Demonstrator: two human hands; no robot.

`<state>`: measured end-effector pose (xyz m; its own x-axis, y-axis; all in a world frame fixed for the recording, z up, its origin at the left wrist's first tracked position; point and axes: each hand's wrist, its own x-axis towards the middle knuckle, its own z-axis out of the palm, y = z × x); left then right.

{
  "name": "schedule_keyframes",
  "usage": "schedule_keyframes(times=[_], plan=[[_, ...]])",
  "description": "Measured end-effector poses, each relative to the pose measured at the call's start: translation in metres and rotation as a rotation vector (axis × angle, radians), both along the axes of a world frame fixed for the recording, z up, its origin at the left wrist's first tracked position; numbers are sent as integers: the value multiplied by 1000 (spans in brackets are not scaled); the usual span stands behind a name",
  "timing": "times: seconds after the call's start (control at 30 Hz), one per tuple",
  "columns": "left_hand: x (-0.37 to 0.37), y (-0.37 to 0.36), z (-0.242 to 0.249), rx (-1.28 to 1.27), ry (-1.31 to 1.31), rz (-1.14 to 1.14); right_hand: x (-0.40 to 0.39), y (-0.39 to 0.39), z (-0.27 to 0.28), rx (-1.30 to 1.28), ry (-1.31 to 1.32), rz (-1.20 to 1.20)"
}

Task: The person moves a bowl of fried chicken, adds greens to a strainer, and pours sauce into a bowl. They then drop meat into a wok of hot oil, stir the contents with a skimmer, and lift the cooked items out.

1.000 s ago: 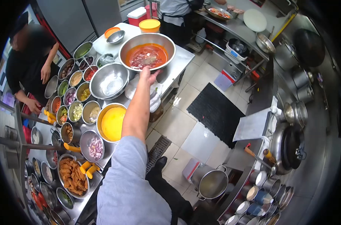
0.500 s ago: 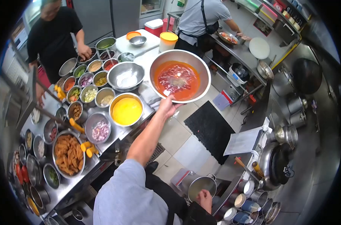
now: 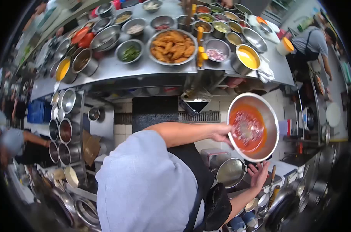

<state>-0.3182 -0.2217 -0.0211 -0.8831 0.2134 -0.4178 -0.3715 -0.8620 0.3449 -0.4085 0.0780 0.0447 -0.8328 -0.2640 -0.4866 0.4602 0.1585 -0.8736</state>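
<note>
Left hand (image 3: 221, 133) clamped on the near rim of a round steel bowl of red-orange sauce (image 3: 253, 127), fingers curled under and mostly hidden behind the rim, thumb side on the edge. Bowl held clear of every surface, tilted toward the camera, over pale floor tiles between a long steel prep counter (image 3: 144, 69) and the cooking line. Pinkish pieces floating in the sauce, too blurred to identify.

Right hand (image 3: 257, 174) spread wide just beneath the bowl's lower edge, palm up, gripping nothing; hard to tell whether the fingertips touch the bowl's underside. Just beside it, a lidded steel pot (image 3: 231, 172), partly hidden by the dark apron and grey sleeve filling the lower middle of the frame.

On the counter: a wide steel bowl of golden fried pieces (image 3: 172, 46), a small steel bowl of chopped red onion (image 3: 217, 53), a steel bowl of yellow liquid (image 3: 247, 58) and a white folded cloth (image 3: 266, 70) hanging over the edge. Further bowls behind, cut off by the top of the frame.

At far right, a second person in a grey shirt (image 3: 316, 40), warped by the lens. At far left, another person's arm (image 3: 32, 137), mostly cut off.
</note>
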Motion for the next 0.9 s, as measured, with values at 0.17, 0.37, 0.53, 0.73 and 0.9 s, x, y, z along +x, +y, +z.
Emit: schedule_keyframes(times=[0.17, 0.37, 0.53, 0.73, 0.9], plan=[[169, -21, -41, -157, -171, -12, 58, -33, -72, 108, -216, 388], [283, -63, -71, -230, -373, 63, 147, -70, -218, -44, -461, 362], [353, -132, -116, -96, -350, 34, 221, -157, -211, -114, -454, 239], [414, -280, -199, -1159, -798, 24, 288, -231, -273, -223, -426, 108], [387, -387, -257, -2177, -557, -88, 317, -278, -337, -166, -290, 104]])
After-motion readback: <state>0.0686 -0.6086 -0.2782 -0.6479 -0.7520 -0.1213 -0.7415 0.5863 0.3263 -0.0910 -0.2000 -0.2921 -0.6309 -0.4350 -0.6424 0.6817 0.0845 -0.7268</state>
